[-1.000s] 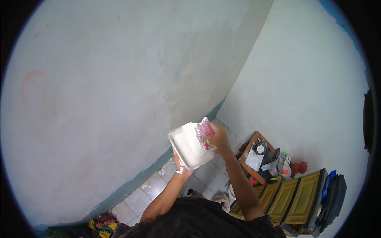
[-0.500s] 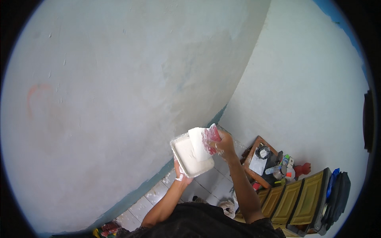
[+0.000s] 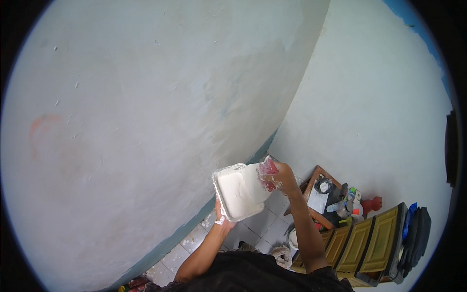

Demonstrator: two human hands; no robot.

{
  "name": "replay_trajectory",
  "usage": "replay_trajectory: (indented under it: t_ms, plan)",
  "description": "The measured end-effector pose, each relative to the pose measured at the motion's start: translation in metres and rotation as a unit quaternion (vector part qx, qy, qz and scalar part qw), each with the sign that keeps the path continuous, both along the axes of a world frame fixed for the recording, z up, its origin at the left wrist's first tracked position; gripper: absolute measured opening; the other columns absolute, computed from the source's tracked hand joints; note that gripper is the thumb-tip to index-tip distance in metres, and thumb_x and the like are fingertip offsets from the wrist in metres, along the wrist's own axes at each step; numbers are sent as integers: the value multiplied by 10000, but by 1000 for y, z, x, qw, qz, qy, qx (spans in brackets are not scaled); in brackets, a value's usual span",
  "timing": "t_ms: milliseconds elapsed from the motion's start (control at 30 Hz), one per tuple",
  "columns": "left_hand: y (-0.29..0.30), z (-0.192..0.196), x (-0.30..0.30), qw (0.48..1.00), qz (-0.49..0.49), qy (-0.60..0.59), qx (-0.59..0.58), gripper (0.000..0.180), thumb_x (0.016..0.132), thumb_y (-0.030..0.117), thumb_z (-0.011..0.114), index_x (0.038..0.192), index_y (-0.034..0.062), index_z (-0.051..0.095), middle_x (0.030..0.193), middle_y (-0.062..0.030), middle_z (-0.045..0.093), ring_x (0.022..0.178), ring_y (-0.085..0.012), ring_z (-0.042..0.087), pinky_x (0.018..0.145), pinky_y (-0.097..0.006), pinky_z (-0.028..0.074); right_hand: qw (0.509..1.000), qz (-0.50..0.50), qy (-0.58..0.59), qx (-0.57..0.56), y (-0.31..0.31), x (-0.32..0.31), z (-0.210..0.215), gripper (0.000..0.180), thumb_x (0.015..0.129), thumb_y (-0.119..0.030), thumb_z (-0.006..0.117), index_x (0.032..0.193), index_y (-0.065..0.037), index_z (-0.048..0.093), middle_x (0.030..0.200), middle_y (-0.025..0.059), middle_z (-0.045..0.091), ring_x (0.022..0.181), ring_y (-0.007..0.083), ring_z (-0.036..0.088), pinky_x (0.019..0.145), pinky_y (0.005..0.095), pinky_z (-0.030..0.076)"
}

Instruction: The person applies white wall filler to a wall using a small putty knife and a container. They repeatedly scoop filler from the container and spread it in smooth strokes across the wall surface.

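My left hand [image 3: 224,216] is closed around the lower left side of a white rectangular tray [image 3: 224,200], whose rim is crusted with white paste. Smooth white wall putty [image 3: 233,187] fills the tray. Closed on the red, paste-smeared grip of a wide putty knife [image 3: 268,174] is my right hand [image 3: 284,179]. The knife's broad blade, coated white, lies over the tray's right side, against the putty. Ahead stands a grey-white wall [image 3: 146,97] with patchy skim and small raised specks of paste.
A second pale wall [image 3: 379,97] meets the first at a corner to the right. Beside it stand a small wooden table [image 3: 311,199] with bottles and odds and ends, and a brown-yellow drawer unit [image 3: 362,243]. Paste-spotted tiles [image 3: 172,258] cover the floor.
The putty knife has slid a little right and down across the tray, its blade now lying flatter over the right side. Tray and both hands have shifted slightly right and down.
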State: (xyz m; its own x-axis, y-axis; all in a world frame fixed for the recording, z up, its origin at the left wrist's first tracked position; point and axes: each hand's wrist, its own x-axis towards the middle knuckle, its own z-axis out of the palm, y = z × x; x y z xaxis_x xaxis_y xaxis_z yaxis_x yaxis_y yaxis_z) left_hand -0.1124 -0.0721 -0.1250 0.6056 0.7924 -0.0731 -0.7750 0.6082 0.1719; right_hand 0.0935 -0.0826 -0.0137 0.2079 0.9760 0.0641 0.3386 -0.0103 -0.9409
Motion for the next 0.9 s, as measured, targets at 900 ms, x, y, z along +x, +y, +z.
replay_trajectory:
  t_ms: [900]
  plan:
    - [17,-53,27,988,139,-70,-2,515,993,445,415,1402,141,490,1399,-67,549,1271,-289,534,1096,-510,399,783,24,582,219,101,47,44,320,911,-39,588,1225,10,556,1156,120,625,1009,266,636,915,344,500]
